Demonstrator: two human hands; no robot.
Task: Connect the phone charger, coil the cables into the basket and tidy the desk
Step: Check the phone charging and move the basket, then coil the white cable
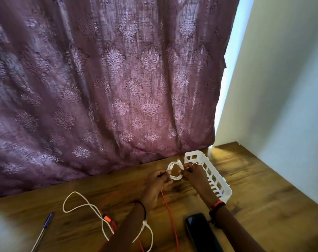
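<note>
A coiled white cable (175,170) is held above the wooden desk (263,188). My left hand (159,180) pinches its left side and my right hand (192,171) pinches its right side. Just right of the coil stands a white slotted basket (207,171), partly hidden by my right wrist. A loose white cable (85,206) lies in loops at the front left. An orange cable (170,215) runs across the desk under my left forearm. A black phone (200,231) lies face up near the front edge, beside my right forearm.
A blue pen (43,231) lies at the front left of the desk. A purple patterned curtain (109,88) hangs behind the desk. A pale wall (291,88) closes the right side.
</note>
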